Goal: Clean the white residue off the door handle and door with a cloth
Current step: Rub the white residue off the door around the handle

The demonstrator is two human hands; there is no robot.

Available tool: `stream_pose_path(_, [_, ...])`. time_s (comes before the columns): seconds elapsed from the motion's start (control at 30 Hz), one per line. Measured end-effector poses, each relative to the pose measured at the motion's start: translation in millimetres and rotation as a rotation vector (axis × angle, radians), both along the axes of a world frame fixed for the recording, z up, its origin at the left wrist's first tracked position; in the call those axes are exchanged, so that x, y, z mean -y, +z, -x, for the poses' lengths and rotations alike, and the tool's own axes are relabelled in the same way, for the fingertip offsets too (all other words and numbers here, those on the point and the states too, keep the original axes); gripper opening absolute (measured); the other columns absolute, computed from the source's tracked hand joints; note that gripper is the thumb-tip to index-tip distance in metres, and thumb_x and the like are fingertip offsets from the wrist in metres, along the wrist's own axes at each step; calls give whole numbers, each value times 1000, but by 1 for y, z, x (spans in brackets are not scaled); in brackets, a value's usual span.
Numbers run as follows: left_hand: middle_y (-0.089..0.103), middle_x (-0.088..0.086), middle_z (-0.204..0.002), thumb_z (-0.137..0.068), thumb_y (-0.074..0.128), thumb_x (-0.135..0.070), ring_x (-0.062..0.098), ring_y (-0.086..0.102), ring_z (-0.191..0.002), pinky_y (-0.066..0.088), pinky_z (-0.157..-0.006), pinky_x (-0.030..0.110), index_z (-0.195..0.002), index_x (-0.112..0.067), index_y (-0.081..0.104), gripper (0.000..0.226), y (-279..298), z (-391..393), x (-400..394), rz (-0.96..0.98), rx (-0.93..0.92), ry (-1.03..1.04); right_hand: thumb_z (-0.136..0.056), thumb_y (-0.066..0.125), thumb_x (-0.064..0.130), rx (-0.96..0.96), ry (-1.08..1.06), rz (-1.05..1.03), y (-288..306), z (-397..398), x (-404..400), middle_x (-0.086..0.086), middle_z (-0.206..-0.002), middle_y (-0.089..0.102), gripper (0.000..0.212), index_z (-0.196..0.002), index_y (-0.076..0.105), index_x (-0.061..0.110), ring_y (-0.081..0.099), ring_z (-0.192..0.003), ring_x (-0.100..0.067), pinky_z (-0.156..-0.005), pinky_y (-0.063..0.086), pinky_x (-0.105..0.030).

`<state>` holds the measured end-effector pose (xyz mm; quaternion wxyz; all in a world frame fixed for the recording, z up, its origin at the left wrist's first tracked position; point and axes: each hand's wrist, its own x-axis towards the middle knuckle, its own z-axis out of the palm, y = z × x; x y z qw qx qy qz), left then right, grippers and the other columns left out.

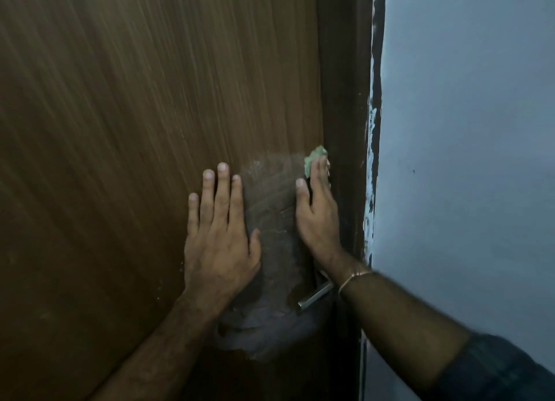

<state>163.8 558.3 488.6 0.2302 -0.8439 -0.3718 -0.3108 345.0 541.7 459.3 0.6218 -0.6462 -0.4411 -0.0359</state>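
A brown wood-grain door fills the left of the view. A hazy patch of white residue runs down it between my hands, thickest low down. My left hand lies flat on the door, fingers spread, holding nothing. My right hand presses a small green cloth against the door by its right edge; only the cloth's top shows past my fingers. The metal door handle pokes out below my right wrist, mostly hidden by it.
A dark door frame runs down the right of the door. Beyond it is a pale blue-grey wall, with flaked paint along the frame's edge. My right wrist wears a thin bracelet.
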Motion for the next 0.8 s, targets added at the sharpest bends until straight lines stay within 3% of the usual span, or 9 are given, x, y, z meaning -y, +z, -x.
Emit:
stream_pose_path(0.07, [0, 15, -164, -87, 57, -45, 28, -5, -152, 8, -121, 50, -155, -5, 16, 89, 1, -1, 1, -3, -7, -3, -104, 31, 42, 54, 6, -49, 13, -10, -1, 11, -163, 6, 57, -155, 10, 29, 5, -150, -6, -120, 11, -33])
stream_pose_path(0.27, [-3, 12, -165, -88, 53, -46, 26, -6, -152, 8, -122, 48, -155, -6, 11, 89, 2, 4, 0, 5, -29, -3, -106, 33, 30, 40, 1, 5, -19, 1, 11, 8, -163, 8, 54, -156, 13, 22, 6, -150, -6, -124, 14, -39])
stream_pose_path(0.4, [-2, 13, -165, -88, 53, -47, 26, -5, -152, 8, -122, 48, -155, -6, 11, 89, 2, 4, 0, -3, -28, -7, -104, 32, 31, 8, -46, -64, 22, 12, -2, 2, -164, 10, 56, -155, 14, 18, 6, -151, -10, -123, 12, -44])
stream_pose_path(0.53, [-3, 13, -165, -88, 53, -47, 26, -6, -152, 6, -121, 47, -156, -6, 9, 90, 1, 4, -2, -21, -40, -3, -103, 40, 22, 225, -33, -76, 23, 20, -5, 0, -164, 11, 57, -155, 17, 16, 4, -151, -10, -123, 6, -47])
stream_pose_path(0.67, [-1, 12, -165, -87, 54, -45, 25, -5, -152, 8, -122, 47, -156, -7, 10, 90, 1, 4, -3, -23, -20, -5, -102, 36, 24, 103, -109, -96, 31, 19, -9, -1, -164, 12, 56, -155, 18, 16, 5, -151, -12, -122, 3, -52])
stream_pose_path(0.8, [-1, 13, -165, -86, 53, -43, 26, -6, -152, 9, -122, 48, -155, -6, 10, 89, -1, 6, -4, -22, -17, -13, -99, 37, 25, 355, -19, -82, 18, 45, -10, 0, -163, 14, 59, -155, 21, 16, 5, -151, -10, -122, 5, -51])
